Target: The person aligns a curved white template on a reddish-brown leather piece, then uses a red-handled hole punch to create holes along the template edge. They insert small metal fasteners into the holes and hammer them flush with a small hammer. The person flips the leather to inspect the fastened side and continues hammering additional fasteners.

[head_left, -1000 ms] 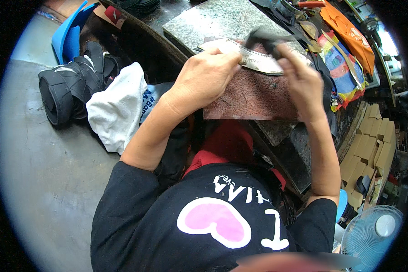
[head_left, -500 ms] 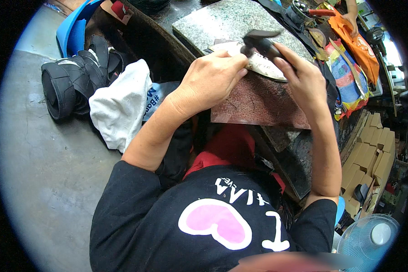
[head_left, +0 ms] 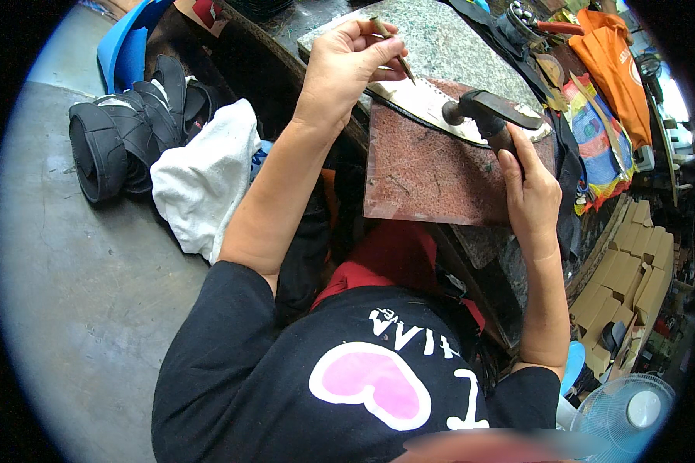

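My left hand [head_left: 338, 73] pinches a slim, brownish metal punch [head_left: 400, 55] between thumb and fingers. Its narrow tip points down at a white, curved, sole-shaped piece with a dark edge [head_left: 423, 100]. That piece lies flat on a reddish-brown board [head_left: 432, 181], and small marks dot its surface. In my right hand [head_left: 534, 189] is a hammer [head_left: 502, 108], gripped by its dark handle. The hammer's head hangs over the right part of the white piece, hiding some of it; whether they touch, I cannot tell.
Under the board is a speckled grey stone slab [head_left: 432, 35]. Black strap-like pieces [head_left: 120, 135] and a white cloth [head_left: 208, 177] lie at the left. To the right are an orange bag [head_left: 614, 65], a colourful woven bag [head_left: 598, 143], flattened cardboard [head_left: 618, 270] and a fan [head_left: 622, 417].
My left hand has lifted up and away from the white piece, bringing the punch into view. My right hand has lowered the hammer toward me and right. More of the white piece shows.
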`<control>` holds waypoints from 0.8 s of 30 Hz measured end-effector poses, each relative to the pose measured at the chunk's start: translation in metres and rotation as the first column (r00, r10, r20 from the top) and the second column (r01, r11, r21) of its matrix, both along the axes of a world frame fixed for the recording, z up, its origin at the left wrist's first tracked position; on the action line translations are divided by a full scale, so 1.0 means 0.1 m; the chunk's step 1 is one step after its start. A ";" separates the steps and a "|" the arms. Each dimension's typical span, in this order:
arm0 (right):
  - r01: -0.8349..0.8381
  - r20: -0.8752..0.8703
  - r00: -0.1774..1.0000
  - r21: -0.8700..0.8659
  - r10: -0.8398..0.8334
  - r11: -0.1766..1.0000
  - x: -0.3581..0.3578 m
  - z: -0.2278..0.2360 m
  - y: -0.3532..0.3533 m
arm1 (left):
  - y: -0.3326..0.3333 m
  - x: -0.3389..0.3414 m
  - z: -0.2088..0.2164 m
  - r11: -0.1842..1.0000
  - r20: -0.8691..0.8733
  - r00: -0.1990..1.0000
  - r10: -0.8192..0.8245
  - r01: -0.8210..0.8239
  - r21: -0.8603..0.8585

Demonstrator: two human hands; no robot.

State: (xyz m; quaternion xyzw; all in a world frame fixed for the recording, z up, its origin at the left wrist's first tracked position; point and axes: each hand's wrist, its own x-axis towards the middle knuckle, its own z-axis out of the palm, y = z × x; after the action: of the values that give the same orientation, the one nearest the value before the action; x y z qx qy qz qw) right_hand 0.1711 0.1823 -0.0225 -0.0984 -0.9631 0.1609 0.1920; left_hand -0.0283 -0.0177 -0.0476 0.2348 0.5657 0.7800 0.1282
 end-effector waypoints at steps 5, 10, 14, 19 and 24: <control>-0.007 -0.009 1.000 0.019 0.007 1.000 0.01 -0.01 0.00 | 0.07 -0.01 -0.08 0.998 -0.044 0.997 0.066 -0.065 0.012; -0.008 -0.021 1.000 0.040 0.009 0.999 0.00 -0.01 -0.01 | 0.12 0.04 -0.12 0.969 -0.289 0.948 0.134 -0.186 -0.162; -0.013 -0.023 1.000 0.024 0.014 1.000 0.01 -0.01 -0.02 | 0.11 0.05 -0.12 0.955 -0.422 0.900 0.108 -0.213 -0.208; -0.012 -0.028 1.000 0.034 0.013 0.999 0.01 -0.01 -0.02 | 0.11 0.04 -0.10 0.979 -0.281 0.952 0.122 -0.162 -0.123; -0.014 -0.026 1.000 0.042 0.015 0.999 0.01 -0.01 -0.03 | 0.15 0.02 -0.12 0.973 -0.305 0.941 0.149 -0.195 -0.124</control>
State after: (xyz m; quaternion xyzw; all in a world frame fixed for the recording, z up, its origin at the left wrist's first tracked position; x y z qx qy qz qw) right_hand 0.1717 0.1797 -0.0233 -0.0852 -0.9643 0.1432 0.2056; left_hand -0.0261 -0.0022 -0.0600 0.2872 0.6548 0.6991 -0.0084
